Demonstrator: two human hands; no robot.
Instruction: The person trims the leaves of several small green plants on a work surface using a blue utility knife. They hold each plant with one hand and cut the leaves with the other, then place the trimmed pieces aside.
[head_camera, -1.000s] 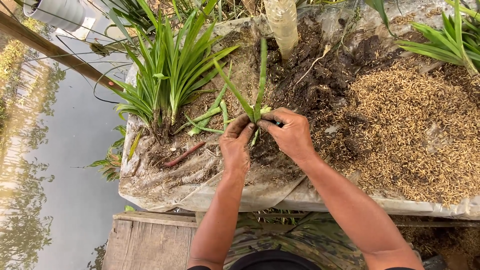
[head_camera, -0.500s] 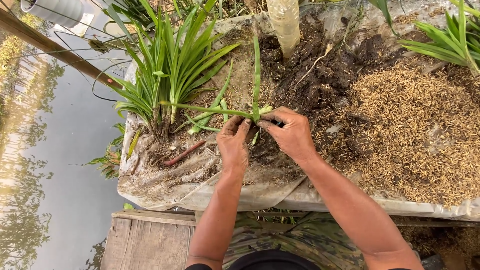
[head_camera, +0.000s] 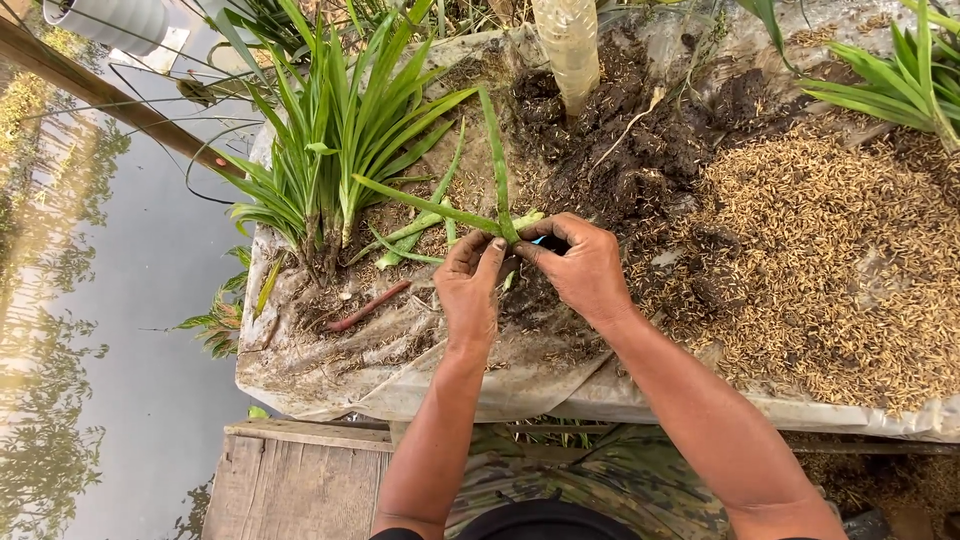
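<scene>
My left hand (head_camera: 470, 285) and my right hand (head_camera: 578, 265) meet over a small green plant shoot (head_camera: 497, 180) with long narrow leaves. Both pinch its pale base, fingertips touching. One leaf points up, another stretches out to the left. A bit of blue shows between my right fingers; what it is I cannot tell. The shoot's base hovers above dark soil (head_camera: 610, 150) on a plastic sheet (head_camera: 330, 370) that covers a raised bench.
A clump of tall green plants (head_camera: 330, 140) stands left of my hands. Rice husks (head_camera: 830, 250) are heaped on the right. A pale post (head_camera: 570, 50) rises behind. Still water (head_camera: 110, 330) lies to the left, wooden planks (head_camera: 300, 480) below the bench.
The shoot's leaves have spread: one swung out leftward while another stays upright. My hands have stayed at its base, fingers shifting slightly.
</scene>
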